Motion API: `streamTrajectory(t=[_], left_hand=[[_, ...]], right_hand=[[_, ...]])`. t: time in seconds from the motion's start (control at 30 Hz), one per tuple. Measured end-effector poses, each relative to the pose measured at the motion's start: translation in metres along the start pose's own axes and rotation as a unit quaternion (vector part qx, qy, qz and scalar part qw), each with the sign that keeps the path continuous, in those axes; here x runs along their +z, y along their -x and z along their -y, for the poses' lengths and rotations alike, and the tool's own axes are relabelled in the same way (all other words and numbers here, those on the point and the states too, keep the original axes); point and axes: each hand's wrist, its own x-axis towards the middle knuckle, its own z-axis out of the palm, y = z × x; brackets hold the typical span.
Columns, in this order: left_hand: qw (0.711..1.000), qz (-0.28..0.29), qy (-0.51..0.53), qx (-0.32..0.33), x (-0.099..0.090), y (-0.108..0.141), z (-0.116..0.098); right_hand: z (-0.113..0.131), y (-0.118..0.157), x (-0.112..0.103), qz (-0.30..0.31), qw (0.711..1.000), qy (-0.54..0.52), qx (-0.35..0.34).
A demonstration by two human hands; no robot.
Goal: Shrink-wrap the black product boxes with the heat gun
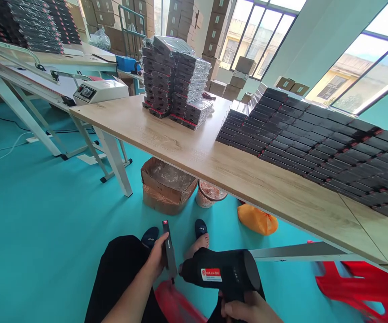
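Note:
My left hand (157, 256) is closed round a slim dark box (169, 251) with a small red mark at its top end, held upright over my lap. In my right hand (244, 309) is the handle of a black heat gun (222, 271) with a red and white label. Its nozzle points left, close beside the lower part of the box. Blurred red material (176, 303) lies below the box, between my legs.
Wrapped dark boxes (176, 80) stand stacked on the wooden table (180, 143), with a long block of black boxes (315, 148) to the right. Beneath are a carton (167, 188), a bin (210, 193) and an orange bag (257, 219). Red plastic stool parts (358, 287) lie lower right.

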Motion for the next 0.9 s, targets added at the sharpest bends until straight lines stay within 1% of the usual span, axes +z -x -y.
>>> streamTrajectory(t=[0.07,0.13,0.2,0.3,0.43,0.6,0.67,0.73,0.83,0.9], left_hand=[[0.996,0.042,0.066,-0.047,0.005,0.012,-0.009],[0.989,0.076,0.106,-0.072,0.009,0.02,-0.015],[0.989,0.076,0.11,-0.07,0.011,0.024,-0.018],[0.989,0.069,0.1,-0.079,0.012,0.025,-0.017],[0.982,0.107,0.084,-0.13,0.011,0.027,-0.015],[0.98,0.113,0.065,-0.149,0.013,0.03,-0.012],[0.981,0.113,0.048,-0.153,0.015,0.03,-0.01],[0.982,0.109,0.036,-0.149,0.016,0.03,-0.009],[0.979,0.12,0.053,-0.156,0.02,0.034,-0.012],[0.976,0.126,0.074,-0.159,0.022,0.039,-0.017]], right_hand=[[-0.01,0.003,-0.003,-0.009,0.998,-0.066,-0.017],[-0.016,0.004,-0.002,-0.011,0.993,-0.11,-0.041],[-0.018,0.004,0.0,-0.014,0.988,-0.139,-0.06],[-0.014,0.001,0.002,-0.034,0.982,-0.173,-0.071],[-0.004,-0.006,0.0,-0.06,0.974,-0.203,-0.083],[0.008,-0.02,-0.002,-0.078,0.962,-0.25,-0.075],[0.014,-0.024,0.001,-0.078,0.962,-0.25,-0.083],[0.019,-0.023,0.006,-0.063,0.967,-0.229,-0.093],[0.025,-0.018,0.015,-0.006,0.986,-0.146,-0.081],[0.027,-0.014,0.019,0.012,0.993,-0.091,-0.077]])
